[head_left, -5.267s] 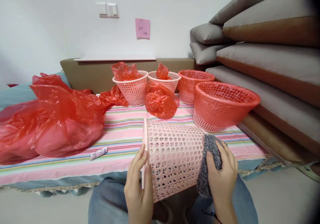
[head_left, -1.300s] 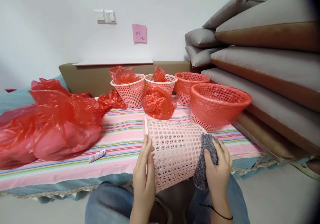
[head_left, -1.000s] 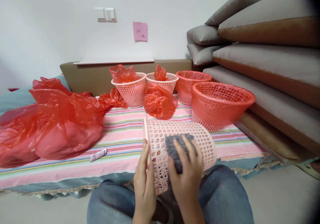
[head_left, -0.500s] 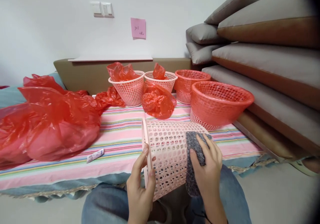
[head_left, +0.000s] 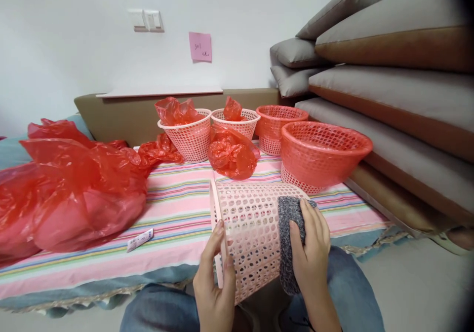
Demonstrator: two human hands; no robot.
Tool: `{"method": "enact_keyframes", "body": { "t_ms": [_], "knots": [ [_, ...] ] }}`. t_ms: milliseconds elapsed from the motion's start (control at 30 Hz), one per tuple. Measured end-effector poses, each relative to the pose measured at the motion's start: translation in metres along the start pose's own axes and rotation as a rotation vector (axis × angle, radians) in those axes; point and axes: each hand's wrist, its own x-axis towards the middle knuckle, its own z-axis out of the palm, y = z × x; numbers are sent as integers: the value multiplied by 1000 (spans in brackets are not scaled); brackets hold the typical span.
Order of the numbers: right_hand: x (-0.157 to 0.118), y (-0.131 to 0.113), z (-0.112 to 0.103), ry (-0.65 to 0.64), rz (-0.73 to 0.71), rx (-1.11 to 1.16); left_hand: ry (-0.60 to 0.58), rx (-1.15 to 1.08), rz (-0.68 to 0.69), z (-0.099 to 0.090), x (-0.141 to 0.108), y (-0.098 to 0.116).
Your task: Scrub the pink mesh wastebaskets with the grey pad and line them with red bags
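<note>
A pale pink perforated plastic basket [head_left: 252, 228] lies on its side above my lap, its rim facing left. My left hand [head_left: 217, 277] grips that rim, thumb on the near side and fingers around the edge. At the basket's base end, my right hand [head_left: 313, 245] is closed on a dark grey speckled scrubbing cloth [head_left: 288, 248] and presses it against the basket's side. The lower part of the cloth hangs down past the basket wall.
Two pink baskets [head_left: 190, 137] with red bags and two red-wrapped baskets [head_left: 326, 154] stand behind. A large red plastic bag [head_left: 85, 194] fills the left, near a small white packet [head_left: 139, 239] on the striped cloth [head_left: 177, 226]. Grey cushions [head_left: 392, 90] are stacked at right.
The cloth and my right hand have shifted slightly right, toward the basket's base end. My left hand still holds the rim. The whole view has tilted a little.
</note>
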Motion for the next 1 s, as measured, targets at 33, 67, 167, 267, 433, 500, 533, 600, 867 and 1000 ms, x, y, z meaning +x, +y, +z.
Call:
{"method": "enact_keyframes", "body": {
  "t_ms": [33, 67, 167, 267, 433, 500, 533, 600, 867, 1000],
  "knots": [
    [0, 0, 0, 6, -6, -4, 5, -20, -14, 1, 0, -2],
    [0, -1, 1, 13, -12, -7, 18, -41, -29, 1, 0, -3],
    [-1, -3, 2, 59, -21, 6, 72, -86, -67, 4, 0, -2],
    [-1, -3, 2, 70, -23, 4, 88, -87, -81, 6, 0, 1],
    [-2, -1, 2, 37, -38, -77, 68, -72, -87, 3, 0, 2],
    [-2, -2, 1, 26, -51, -99, 45, -61, -74, 1, -1, 0],
    [-2, -2, 0, 16, -56, -109, 34, -53, -64, 0, -1, -1],
    [-1, -2, -2, -7, -57, -127, 10, -36, -35, -1, -2, -3],
    [1, -1, -5, -49, -57, -44, -2, -4, 24, 1, -1, 1],
    [0, -2, -5, -40, -54, -35, 20, 34, 51, 1, 1, 9]
  ]
}}
